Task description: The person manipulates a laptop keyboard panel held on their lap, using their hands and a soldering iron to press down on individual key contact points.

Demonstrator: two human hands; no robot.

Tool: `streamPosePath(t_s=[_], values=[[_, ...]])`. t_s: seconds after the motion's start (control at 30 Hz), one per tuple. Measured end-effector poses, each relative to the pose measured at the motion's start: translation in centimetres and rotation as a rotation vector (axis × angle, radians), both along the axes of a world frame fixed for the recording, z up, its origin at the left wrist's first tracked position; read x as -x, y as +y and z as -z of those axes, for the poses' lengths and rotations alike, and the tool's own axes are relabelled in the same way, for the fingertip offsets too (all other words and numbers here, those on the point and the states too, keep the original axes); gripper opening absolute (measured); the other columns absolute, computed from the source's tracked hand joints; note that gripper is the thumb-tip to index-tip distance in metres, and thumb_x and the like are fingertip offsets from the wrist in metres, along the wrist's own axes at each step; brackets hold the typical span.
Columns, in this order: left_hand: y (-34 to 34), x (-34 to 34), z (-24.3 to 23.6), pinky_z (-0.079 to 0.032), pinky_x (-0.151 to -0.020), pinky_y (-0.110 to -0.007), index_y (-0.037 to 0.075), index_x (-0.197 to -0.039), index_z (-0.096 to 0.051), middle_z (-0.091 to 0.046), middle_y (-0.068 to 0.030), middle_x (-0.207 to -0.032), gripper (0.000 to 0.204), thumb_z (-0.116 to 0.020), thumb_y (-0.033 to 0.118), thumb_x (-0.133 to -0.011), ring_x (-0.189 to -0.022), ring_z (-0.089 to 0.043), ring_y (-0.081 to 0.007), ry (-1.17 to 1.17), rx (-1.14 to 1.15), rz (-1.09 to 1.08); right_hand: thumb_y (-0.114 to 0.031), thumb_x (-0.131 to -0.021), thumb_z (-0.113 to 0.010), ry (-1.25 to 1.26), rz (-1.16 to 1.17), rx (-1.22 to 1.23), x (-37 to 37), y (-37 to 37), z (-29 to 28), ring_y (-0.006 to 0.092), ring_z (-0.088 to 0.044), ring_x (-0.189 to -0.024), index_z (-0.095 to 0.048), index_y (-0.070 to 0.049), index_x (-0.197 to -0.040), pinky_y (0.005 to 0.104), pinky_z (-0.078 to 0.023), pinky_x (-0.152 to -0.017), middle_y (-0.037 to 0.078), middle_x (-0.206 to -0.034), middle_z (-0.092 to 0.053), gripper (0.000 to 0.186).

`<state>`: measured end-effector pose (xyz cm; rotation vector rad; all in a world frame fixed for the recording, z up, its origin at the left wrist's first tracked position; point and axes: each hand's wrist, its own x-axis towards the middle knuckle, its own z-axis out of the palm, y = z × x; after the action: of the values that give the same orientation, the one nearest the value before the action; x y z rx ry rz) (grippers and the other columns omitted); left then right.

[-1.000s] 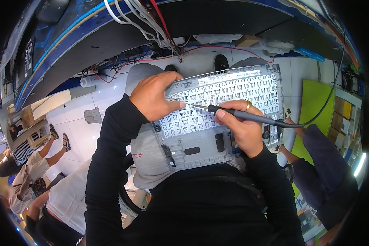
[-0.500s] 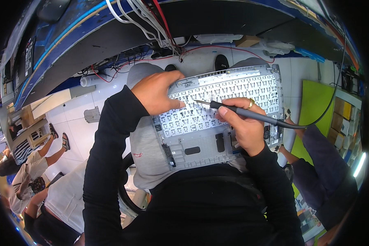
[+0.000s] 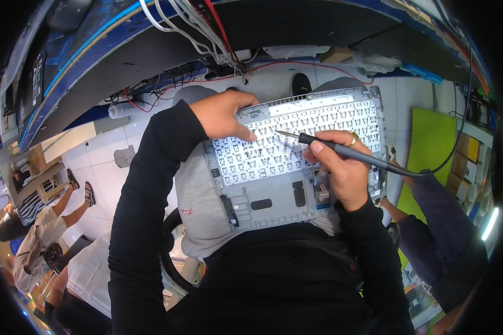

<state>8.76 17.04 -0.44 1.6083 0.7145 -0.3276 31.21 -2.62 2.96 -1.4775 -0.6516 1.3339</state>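
Note:
Across my lap lies a grey laptop top case (image 3: pixel 276 192), inner side up. The white keyboard back plate (image 3: pixel 318 118) fills its far part, patterned with rows of small cutouts. My left hand (image 3: pixel 223 116) grips the case at its far left corner, the thumb laid on the plate and the other fingers over the edge, partly hidden. Held like a pen in my right hand (image 3: pixel 345 167) is a soldering iron (image 3: pixel 310 139) with a dark handle. Its thin metal tip points left, over the upper middle of the plate; I cannot tell whether it touches.
The iron's black cable (image 3: pixel 451 159) loops up on the right. Beyond my knees stands a dark workbench (image 3: pixel 296 33), with white cables (image 3: pixel 198 36) hanging from it. Another person's arm (image 3: pixel 419 223) is close on my right; other people sit at left.
The iron's tip and my right hand have shifted slightly right and a little nearer the far edge's middle. My left thumb has slid slightly right and away from me along the plate.

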Motion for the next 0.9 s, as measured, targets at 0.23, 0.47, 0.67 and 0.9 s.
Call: streamPosePath(t_s=[0.23, 0.47, 0.67, 0.9], values=[[-0.2, -1.7, 0.1, -0.056, -0.09, -0.036, -0.004, -0.13, -0.064, -0.075, -0.0209, -0.112, 0.063, -0.088, 0.021, -0.078, -0.1, -0.074, -0.0294, -0.001, -0.093, 0.09, 0.003, -0.094, -0.074, -0.004, 0.049, 0.009, -0.9, -1.0, 0.2, 0.0217, -0.077, -0.088, -0.069, 0.006, -0.114, 0.03, -0.063, -0.08, 0.017, -0.098, -0.076, 0.02], [0.6, -3.1, -1.2, -0.054, -0.09, -0.035, -0.004, -0.132, -0.06, -0.073, -0.0181, -0.114, 0.066, -0.089, 0.019, -0.077, -0.102, -0.072, -0.0265, 0.093, -0.003, 0.173, 0.002, -0.095, -0.074, 0.005, 0.052, 0.028, -1.5, -1.5, 0.1, 0.0215, -0.077, -0.088, -0.069, 0.006, -0.114, 0.03, -0.064, -0.08, 0.017, -0.098, -0.076, 0.02], [0.0, -3.1, -0.7, -0.055, -0.09, -0.039, -0.002, -0.128, -0.063, -0.073, -0.02, -0.111, 0.063, -0.089, 0.02, -0.075, -0.101, -0.073, -0.031, -0.044, -0.172, 0.167, 0.002, -0.095, -0.075, 0.01, 0.075, 0.029, -1.4, -1.5, 0.0, 0.021, -0.077, -0.086, -0.069, 0.006, -0.113, 0.0295, -0.063, -0.079, 0.017, -0.097, -0.076, 0.02], [-0.1, -2.9, -0.7, -0.055, -0.09, -0.039, -0.001, -0.127, -0.063, -0.073, -0.0192, -0.111, 0.06, -0.089, 0.022, -0.077, -0.101, -0.072, -0.0308, -0.057, -0.121, 0.136, 0.002, -0.094, -0.075, -0.003, 0.061, 0.032, -1.3, -1.5, 0.0, 0.0203, -0.077, -0.086, -0.07, 0.006, -0.112, 0.0293, -0.063, -0.078, 0.017, -0.097, -0.076, 0.019]])
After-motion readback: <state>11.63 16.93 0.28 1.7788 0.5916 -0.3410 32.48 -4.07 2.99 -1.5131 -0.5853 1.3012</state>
